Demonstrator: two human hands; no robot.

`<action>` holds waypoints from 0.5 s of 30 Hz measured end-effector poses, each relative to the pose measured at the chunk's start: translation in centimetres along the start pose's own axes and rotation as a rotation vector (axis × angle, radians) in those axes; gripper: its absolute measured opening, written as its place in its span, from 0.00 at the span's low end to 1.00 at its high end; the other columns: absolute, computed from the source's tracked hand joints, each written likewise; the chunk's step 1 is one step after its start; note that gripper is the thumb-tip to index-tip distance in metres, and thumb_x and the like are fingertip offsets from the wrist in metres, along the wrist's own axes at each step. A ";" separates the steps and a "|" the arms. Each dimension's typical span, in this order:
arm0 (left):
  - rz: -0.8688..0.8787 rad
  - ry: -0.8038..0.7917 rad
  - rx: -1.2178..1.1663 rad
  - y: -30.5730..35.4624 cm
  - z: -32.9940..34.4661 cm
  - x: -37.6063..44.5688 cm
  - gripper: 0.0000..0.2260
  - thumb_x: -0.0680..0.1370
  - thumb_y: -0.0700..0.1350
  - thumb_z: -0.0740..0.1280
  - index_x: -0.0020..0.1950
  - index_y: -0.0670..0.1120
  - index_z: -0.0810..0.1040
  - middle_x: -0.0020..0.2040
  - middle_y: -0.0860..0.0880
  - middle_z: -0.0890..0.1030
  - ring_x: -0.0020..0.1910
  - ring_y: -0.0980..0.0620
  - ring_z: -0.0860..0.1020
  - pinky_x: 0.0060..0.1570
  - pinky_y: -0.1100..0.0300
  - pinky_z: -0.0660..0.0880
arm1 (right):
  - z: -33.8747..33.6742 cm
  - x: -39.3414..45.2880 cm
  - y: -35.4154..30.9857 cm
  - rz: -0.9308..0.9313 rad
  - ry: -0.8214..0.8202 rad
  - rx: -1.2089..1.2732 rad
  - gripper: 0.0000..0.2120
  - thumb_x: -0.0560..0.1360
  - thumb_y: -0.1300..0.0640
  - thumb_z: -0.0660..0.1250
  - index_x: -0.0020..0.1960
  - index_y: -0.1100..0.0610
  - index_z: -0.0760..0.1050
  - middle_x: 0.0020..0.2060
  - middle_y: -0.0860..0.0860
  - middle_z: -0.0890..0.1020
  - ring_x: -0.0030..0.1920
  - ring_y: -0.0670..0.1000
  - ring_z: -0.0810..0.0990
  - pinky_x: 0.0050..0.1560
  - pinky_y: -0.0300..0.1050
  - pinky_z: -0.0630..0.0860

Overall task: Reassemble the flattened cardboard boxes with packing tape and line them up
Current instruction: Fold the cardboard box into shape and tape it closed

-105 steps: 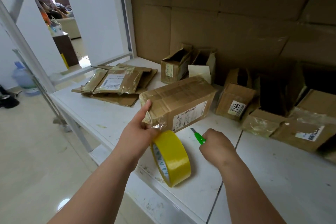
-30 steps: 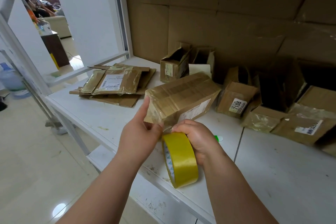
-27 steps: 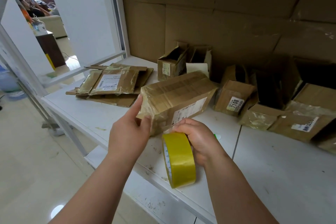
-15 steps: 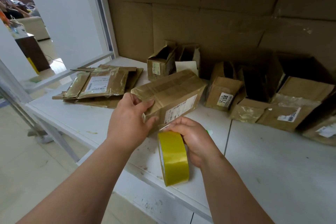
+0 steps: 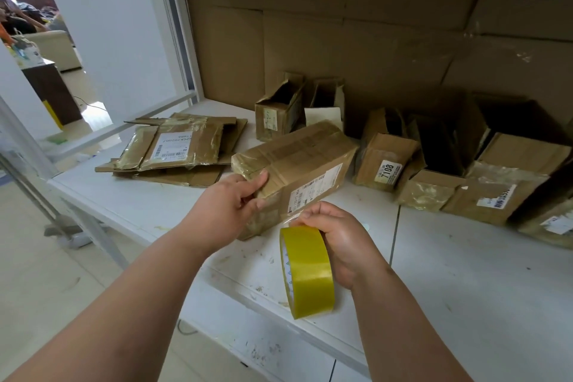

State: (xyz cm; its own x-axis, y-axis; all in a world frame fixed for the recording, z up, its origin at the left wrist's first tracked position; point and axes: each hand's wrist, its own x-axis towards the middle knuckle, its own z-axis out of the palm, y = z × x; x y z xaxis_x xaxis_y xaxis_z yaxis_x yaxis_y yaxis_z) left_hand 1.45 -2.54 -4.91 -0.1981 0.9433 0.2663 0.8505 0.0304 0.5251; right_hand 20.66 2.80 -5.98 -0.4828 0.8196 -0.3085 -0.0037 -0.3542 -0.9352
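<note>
cardboard box (image 5: 297, 164) on the white worktop (image 5: 465, 273) looks light, creasable; left hand (image 5: 229, 208) grips its taped near end, right hand (image 5: 338, 236) curls round the yellow tape roll (image 5: 307, 270).

Glossy yellow plastic tape roll (image 5: 308, 270); matt brown cardboard box (image 5: 297, 164) under shiny tape; scuffed white shelf (image 5: 465, 282).

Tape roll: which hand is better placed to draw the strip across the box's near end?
Right. The right hand already grips the tape roll beside the box, while the left hand holds the box's near end, steadying it.
</note>
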 end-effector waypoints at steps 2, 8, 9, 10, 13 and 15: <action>0.070 0.019 0.064 0.0 0.0 0.0 0.23 0.79 0.49 0.68 0.74 0.56 0.69 0.45 0.55 0.75 0.45 0.55 0.74 0.44 0.69 0.65 | 0.0 -0.1 -0.1 0.018 -0.012 0.048 0.08 0.76 0.66 0.66 0.39 0.59 0.77 0.40 0.58 0.84 0.40 0.55 0.80 0.48 0.51 0.76; 0.260 0.076 0.195 -1.5 -0.4 0.3 0.22 0.76 0.44 0.72 0.70 0.47 0.75 0.39 0.48 0.81 0.37 0.49 0.78 0.40 0.54 0.77 | 0.5 -0.8 -0.7 0.056 -0.047 0.087 0.08 0.75 0.68 0.65 0.38 0.61 0.76 0.40 0.60 0.82 0.36 0.54 0.79 0.40 0.47 0.77; 0.272 0.087 0.211 -1.7 -0.4 0.4 0.22 0.77 0.43 0.72 0.70 0.46 0.75 0.39 0.48 0.81 0.38 0.48 0.78 0.39 0.56 0.75 | 0.6 -0.9 -0.7 0.057 -0.046 0.073 0.08 0.75 0.68 0.66 0.38 0.61 0.77 0.41 0.61 0.81 0.37 0.54 0.78 0.40 0.46 0.77; 0.280 0.081 0.215 -1.8 -0.3 0.4 0.22 0.77 0.42 0.71 0.71 0.45 0.74 0.40 0.48 0.80 0.40 0.48 0.78 0.41 0.58 0.73 | 0.6 -1.0 -0.7 0.058 -0.044 0.064 0.07 0.74 0.68 0.66 0.38 0.61 0.77 0.42 0.61 0.81 0.37 0.54 0.78 0.40 0.46 0.77; 0.279 0.013 0.158 -1.8 -0.3 0.5 0.24 0.79 0.39 0.67 0.75 0.47 0.68 0.46 0.52 0.74 0.46 0.50 0.74 0.47 0.59 0.70 | 0.6 -1.2 -0.7 0.061 -0.029 0.064 0.06 0.73 0.68 0.67 0.39 0.61 0.76 0.43 0.62 0.80 0.38 0.54 0.78 0.41 0.47 0.77; 0.300 0.021 0.139 -2.1 -0.5 0.6 0.24 0.78 0.36 0.68 0.73 0.48 0.71 0.46 0.50 0.76 0.46 0.49 0.74 0.47 0.52 0.75 | 0.6 -1.3 -0.7 0.062 -0.021 0.063 0.06 0.74 0.68 0.67 0.40 0.61 0.76 0.43 0.62 0.80 0.38 0.55 0.78 0.42 0.48 0.77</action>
State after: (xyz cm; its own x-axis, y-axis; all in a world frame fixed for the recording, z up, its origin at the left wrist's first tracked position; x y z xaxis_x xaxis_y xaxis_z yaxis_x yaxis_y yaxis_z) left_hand -0.68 -2.21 -5.46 0.0629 0.9099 0.4100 0.9305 -0.2019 0.3055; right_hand 20.74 1.72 -4.85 -0.5024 0.7858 -0.3608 -0.0282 -0.4319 -0.9015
